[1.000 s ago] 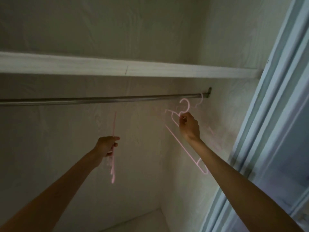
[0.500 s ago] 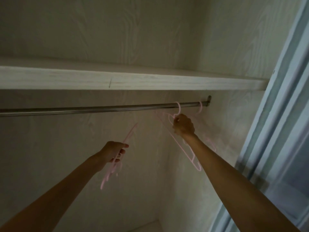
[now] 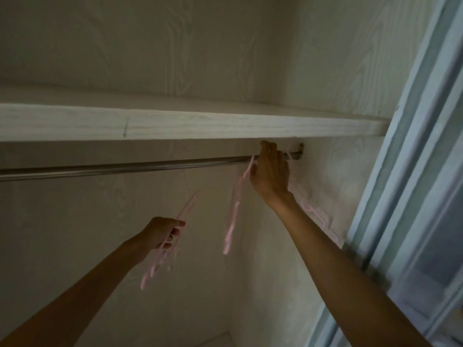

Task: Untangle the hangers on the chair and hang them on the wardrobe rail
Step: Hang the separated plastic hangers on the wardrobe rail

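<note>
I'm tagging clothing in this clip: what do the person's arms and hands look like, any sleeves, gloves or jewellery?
Both arms are bare as far as the view shows: no sleeves on either forearm. The left hand and right hand wear no gloves, and I see no watch, bracelet or ring, though the dim light and blur could hide a thin one. The upper arms are out of frame.

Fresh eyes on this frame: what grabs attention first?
The right hand reaching up to the metal rail near its right end, under the shelf, with a pink hanger dangling beside it. Lower left, the left hand grips more pink hangers.
</note>
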`<state>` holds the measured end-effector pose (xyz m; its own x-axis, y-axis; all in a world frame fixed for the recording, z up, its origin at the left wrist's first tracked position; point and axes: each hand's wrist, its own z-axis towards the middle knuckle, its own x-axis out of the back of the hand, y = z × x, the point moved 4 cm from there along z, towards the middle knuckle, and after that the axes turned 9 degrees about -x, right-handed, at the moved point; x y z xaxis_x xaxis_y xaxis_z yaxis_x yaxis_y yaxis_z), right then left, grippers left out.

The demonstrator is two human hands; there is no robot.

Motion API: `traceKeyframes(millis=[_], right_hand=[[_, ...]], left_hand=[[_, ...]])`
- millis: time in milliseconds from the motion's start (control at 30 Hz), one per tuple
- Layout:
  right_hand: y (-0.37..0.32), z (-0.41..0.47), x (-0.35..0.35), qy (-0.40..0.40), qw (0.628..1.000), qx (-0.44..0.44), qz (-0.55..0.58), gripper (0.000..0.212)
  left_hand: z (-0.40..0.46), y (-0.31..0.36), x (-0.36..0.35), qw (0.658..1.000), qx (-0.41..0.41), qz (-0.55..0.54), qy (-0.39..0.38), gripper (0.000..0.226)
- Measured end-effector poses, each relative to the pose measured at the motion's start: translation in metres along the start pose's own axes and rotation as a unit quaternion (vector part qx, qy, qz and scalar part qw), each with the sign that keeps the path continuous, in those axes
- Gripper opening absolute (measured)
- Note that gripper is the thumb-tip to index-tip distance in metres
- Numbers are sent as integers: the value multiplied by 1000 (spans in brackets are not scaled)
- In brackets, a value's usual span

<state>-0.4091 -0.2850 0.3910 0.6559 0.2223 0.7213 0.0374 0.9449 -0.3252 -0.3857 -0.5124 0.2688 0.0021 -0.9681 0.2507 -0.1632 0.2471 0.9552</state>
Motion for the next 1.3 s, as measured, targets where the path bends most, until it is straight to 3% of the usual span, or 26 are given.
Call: traceKeyframes(millis=[167,333,600,767,1300], right_hand=[[-11,2,-17,-37,995,31,83,42],[1,7,-25,-30,996,80,8,46],[37,20,-12,-21,996,39,-81,52],[61,29,-15,-56,998,-39,1,55],[77,43,-10,-6,998,-64,-27,55]], left_hand=[[4,-4,-7,1000,1,-2,-13,11],[2,-2,-10,1000,-4,-6,-14,11],[0,-4,-5,1000,-5,-9,-10,13],[-5,-4,-4,1000,-7,-8,-12,14],[-20,13,5,999,-26,-10,-28,11]])
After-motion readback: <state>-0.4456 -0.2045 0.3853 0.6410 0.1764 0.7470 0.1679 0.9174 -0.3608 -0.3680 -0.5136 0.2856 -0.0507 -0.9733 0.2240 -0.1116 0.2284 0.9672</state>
